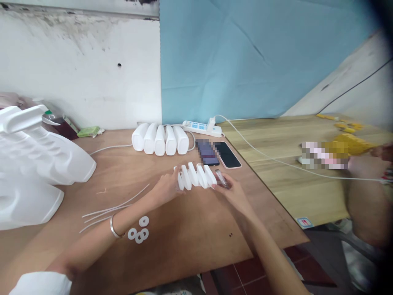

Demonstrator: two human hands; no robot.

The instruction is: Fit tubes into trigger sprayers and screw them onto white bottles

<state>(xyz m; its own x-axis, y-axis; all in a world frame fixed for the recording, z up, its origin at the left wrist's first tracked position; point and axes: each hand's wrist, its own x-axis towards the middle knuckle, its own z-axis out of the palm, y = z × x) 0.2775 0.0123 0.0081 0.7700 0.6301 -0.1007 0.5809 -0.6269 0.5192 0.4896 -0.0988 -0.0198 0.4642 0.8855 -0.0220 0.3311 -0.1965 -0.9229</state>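
A row of several slim white plastic pieces (198, 176) stands side by side, slightly slanted, in the middle of the brown table. My left hand (168, 187) is closed around the row's left end. At the right end is my right hand (235, 191), its fingers pressed to the last piece. A small clear, shiny object (222, 178) shows at the fingers of that hand; its kind cannot be made out. Several flat white rings (143, 221) lie beside my left forearm. Thin white rods or tubes (115, 209) rest left of them.
Larger white plastic containers (159, 140) stand behind in a row. Two phones (227, 155) lie near a power strip (202, 128) whose white cable crosses rightward. White moulded parts (46, 164) are piled at the left. Another person's hand (362, 166) is by yellow material (346, 147).
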